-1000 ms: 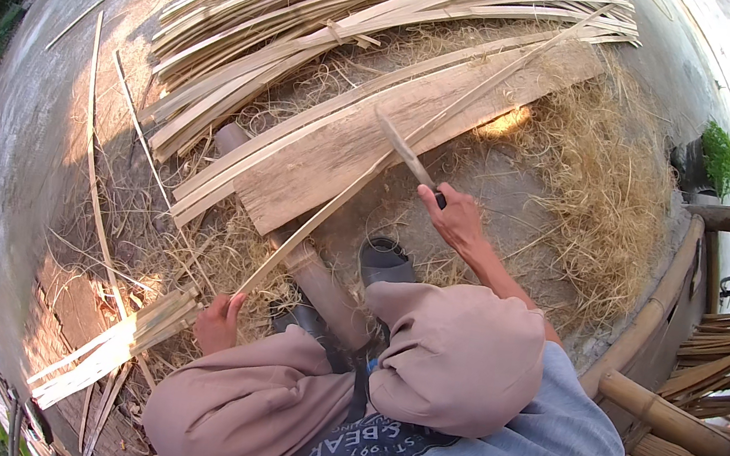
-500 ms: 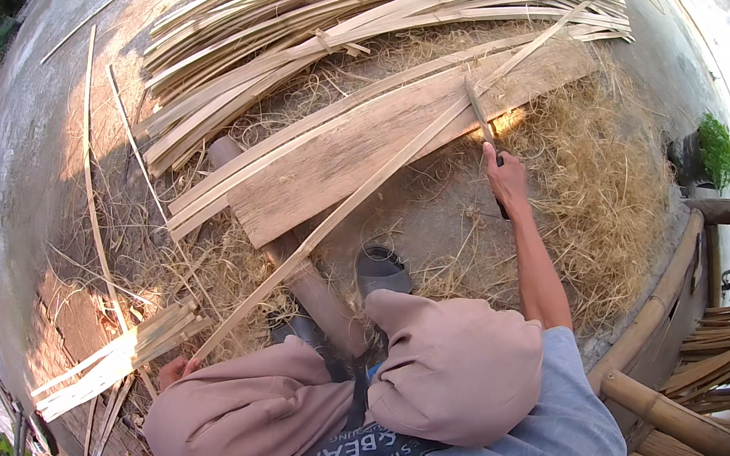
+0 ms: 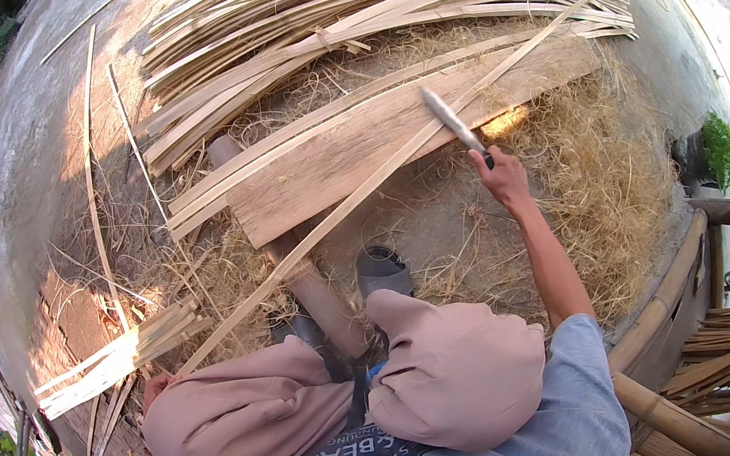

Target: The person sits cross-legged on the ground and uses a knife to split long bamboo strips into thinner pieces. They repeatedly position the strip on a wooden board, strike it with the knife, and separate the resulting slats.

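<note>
The right hand (image 3: 507, 176) is closed tight around the handle of a long knife (image 3: 450, 120), held up over the thin bamboo strip (image 3: 361, 190) lying across the wide plank (image 3: 347, 159). The left hand (image 3: 157, 384) is mostly hidden (open or closed, I cannot tell). A bad swing could slip toward the foot (image 3: 382, 270).

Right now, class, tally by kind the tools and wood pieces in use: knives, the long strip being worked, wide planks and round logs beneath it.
Knife, in the right hand: 1
Long strip, near end by the left hand: 1
Wide plank: 1
Round log: 1
Total: 4
</note>
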Motion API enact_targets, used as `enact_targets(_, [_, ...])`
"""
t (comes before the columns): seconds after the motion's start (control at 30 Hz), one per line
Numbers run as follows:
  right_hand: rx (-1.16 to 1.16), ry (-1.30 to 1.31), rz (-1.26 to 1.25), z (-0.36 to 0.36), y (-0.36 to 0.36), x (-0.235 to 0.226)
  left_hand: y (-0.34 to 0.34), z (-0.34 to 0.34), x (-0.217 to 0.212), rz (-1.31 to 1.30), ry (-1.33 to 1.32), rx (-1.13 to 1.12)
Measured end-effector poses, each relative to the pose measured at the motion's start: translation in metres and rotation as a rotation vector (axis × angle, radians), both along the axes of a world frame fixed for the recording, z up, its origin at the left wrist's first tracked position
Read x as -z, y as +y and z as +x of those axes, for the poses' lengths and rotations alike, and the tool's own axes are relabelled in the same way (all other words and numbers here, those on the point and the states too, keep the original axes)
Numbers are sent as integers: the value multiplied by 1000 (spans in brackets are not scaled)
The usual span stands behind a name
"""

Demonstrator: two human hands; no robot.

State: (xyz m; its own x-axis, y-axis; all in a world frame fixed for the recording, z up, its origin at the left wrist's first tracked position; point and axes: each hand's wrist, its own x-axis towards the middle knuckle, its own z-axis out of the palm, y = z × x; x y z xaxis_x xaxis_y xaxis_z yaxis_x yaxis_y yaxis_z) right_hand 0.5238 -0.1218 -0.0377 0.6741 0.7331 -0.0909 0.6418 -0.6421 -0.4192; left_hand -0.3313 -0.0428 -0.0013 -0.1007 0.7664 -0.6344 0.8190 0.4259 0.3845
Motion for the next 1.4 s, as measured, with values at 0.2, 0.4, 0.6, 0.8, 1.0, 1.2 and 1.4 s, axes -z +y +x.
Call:
enact_targets(0.2, [291,-115,148,90,-20,-10,-2,-8,0,-34,2,-48])
enact_targets(0.4, [-286,-31,-53,-35,-6,3,-21,-26,-11,-59,38,-115])
enact_targets(0.6, [513,50,102,120,-21,-16,-10,-29,-8,33,-96,-175])
enact_targets(0.8, [114,-9,108,-3,9,-17,65,259,-19,326,-220,296])
enact_targets(1.0, [234,32,141,7,-3,7,108,292,-14,-271,-331,555])
enact_targets(1.2, [-71,379,90,-148,19,-10,71,342,0,198,-320,451])
enact_targets(1.4, [-338,279,14,-203,7,-25,62,359,6,392,-323,427])
